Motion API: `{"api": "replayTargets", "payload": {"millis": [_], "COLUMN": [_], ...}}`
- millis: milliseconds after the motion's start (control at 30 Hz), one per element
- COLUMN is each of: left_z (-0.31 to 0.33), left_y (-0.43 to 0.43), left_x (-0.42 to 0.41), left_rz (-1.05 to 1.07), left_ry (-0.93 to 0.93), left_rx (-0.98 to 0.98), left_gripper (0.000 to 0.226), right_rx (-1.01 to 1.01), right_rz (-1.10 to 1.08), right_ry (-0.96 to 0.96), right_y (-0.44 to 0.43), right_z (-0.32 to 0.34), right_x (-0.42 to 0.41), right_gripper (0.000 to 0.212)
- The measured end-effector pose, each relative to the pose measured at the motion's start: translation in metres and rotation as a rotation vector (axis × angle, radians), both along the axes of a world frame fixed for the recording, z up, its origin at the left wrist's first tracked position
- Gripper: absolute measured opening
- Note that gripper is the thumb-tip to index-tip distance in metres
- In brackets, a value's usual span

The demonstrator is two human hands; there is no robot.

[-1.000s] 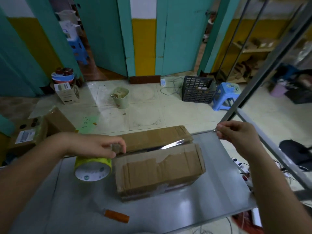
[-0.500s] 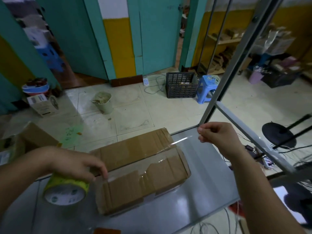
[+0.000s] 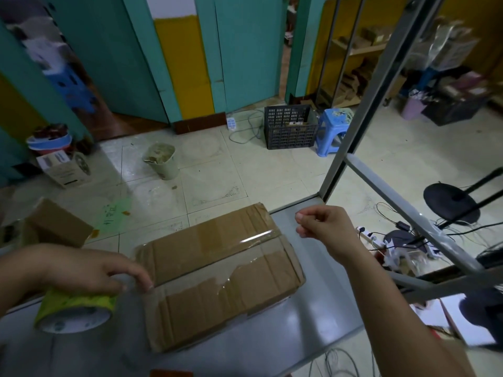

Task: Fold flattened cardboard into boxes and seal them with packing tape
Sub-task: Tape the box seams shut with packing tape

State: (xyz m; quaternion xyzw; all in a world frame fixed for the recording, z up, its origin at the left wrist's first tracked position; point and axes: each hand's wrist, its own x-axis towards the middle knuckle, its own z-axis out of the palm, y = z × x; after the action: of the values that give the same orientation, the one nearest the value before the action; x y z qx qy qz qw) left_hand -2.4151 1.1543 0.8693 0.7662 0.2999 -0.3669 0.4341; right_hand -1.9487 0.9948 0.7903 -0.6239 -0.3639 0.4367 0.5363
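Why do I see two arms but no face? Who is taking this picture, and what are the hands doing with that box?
There is no machine here: these are a person's own two hands. The camera sits on the person's head and looks down, so you see what they see, which is arms but no face. On the grey table lies a cardboard box. The left hand grips a green roll of clear tape. Shiny tape lies along the box's middle seam to close it. The right hand hangs just past the box's far corner, fingers curled as if pinching. Clear tape is hard to see, so I cannot tell if it holds the end.
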Motion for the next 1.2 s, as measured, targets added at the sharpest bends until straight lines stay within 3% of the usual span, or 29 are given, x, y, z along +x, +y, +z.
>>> {"api": "replayTargets", "payload": {"millis": [367,533,800,967,1067,1200], "left_z": [-0.01,-0.014,-0.013,-0.002,0.0,0.003], "left_y": [0.002,0.0,-0.005,-0.012,-0.014,-0.017], "left_x": [-0.011,-0.008,-0.004,0.005,0.009,0.011], "left_rz": [0.007,0.027,0.077,0.088,0.089,0.07], "left_ry": [0.036,0.021,-0.052,-0.098,-0.119,-0.12], "left_rx": [0.009,0.009,-0.008,-0.01,0.008,0.007], "left_gripper": [0.048,0.053,0.045,0.048,0.052,0.051], "right_rx": [-0.116,-0.134,-0.183,-0.376,-0.425,-0.446], "right_rz": [0.012,-0.015,-0.167,-0.149,-0.064,-0.008], "right_ry": [0.184,0.159,0.277,0.518,0.535,0.565], "right_y": [0.007,0.006,-0.003,-0.005,-0.004,-0.008], "right_z": [-0.029,-0.042,-0.056,-0.065,-0.07,-0.078], "right_x": [-0.007,-0.012,-0.053,-0.062,-0.055,-0.05], "right_gripper": [0.005,0.004,0.018,0.026,0.036,0.018]}}
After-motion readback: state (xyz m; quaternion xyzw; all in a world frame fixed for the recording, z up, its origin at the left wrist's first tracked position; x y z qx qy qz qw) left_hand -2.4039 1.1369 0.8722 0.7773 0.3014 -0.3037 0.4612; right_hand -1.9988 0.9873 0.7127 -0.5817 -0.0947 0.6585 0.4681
